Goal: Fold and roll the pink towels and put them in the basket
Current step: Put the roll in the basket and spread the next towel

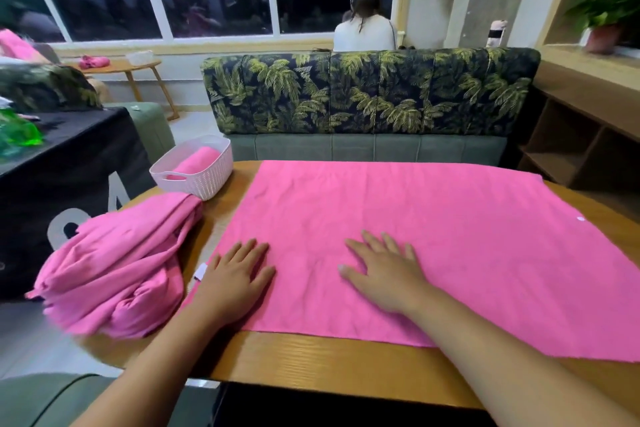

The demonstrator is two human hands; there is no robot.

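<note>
Partly cut off at 3 o'clock, the spread pink towel (433, 229) lies under the left hand (235, 276) and right hand (384, 274), both pressing flat with straight fingers. At 10 o'clock the basket (213, 180) half-hides a rolled towel (199, 159).

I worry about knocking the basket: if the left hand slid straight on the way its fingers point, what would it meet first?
Probably nothing: the left hand points across the flat pink towel, bare to its far edge. The basket sits well left of that line.

Your left hand (239, 276) and right hand (384, 274) are bare. Both forearms (502, 354) show bare up to the frame's edge.
</note>
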